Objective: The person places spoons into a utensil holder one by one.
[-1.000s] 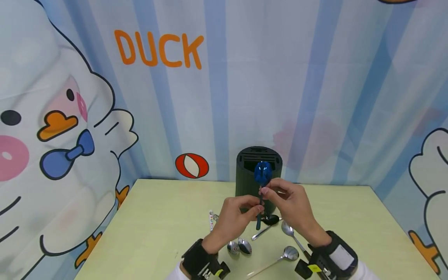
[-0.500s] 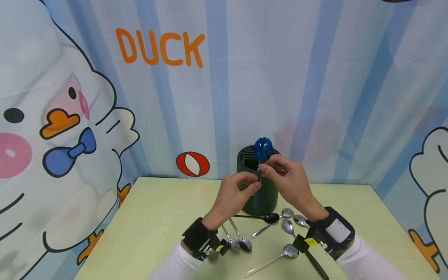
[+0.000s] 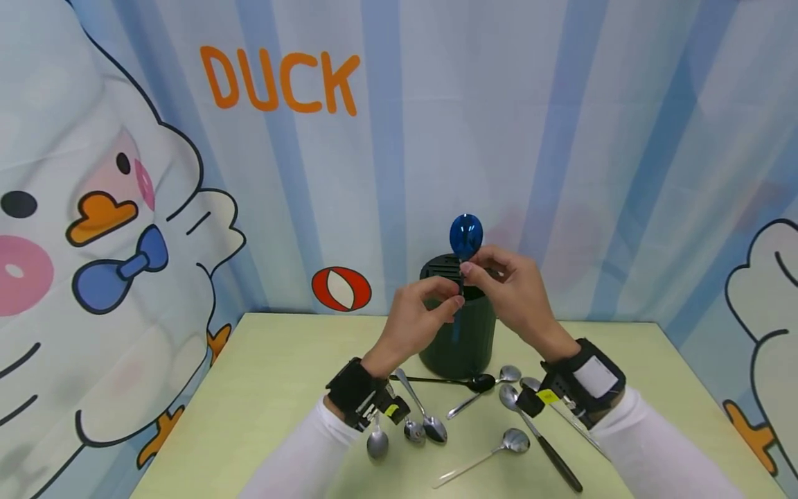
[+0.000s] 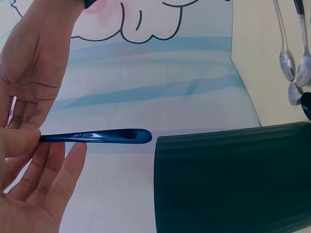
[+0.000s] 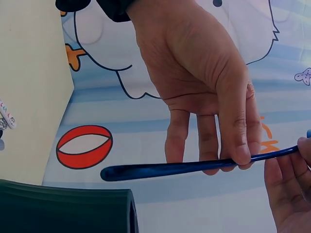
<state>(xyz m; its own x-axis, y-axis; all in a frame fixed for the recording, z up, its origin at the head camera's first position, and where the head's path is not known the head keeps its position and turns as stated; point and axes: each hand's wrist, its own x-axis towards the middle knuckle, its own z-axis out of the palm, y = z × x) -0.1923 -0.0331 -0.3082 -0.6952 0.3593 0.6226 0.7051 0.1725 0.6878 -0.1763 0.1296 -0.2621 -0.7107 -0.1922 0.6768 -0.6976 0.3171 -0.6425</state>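
A shiny blue spoon (image 3: 466, 237) stands upright, bowl up, at the mouth of a dark green container (image 3: 457, 346) in the head view. Thumb and fingers of my right hand (image 3: 516, 294) pinch it just below the bowl. Lower on the handle, my left hand (image 3: 416, 315) pinches it too. In the left wrist view the spoon's handle end (image 4: 131, 136) sticks out past the left fingers, right by the container's rim (image 4: 233, 133). The right wrist view shows the handle (image 5: 160, 170) running above the container's side (image 5: 63, 208); the bowl is out of frame there.
Several spoons lie on the pale yellow table (image 3: 299, 388) in front of the container. Among them are a black spoon (image 3: 480, 383), a silver spoon with a black handle (image 3: 555, 461) and one with a pale handle (image 3: 516, 441). A duck-print curtain (image 3: 467, 125) hangs behind.
Both hands have risen with the blue spoon, from in front of the container up to its mouth. More of the spoons on the table now show beneath the forearms.
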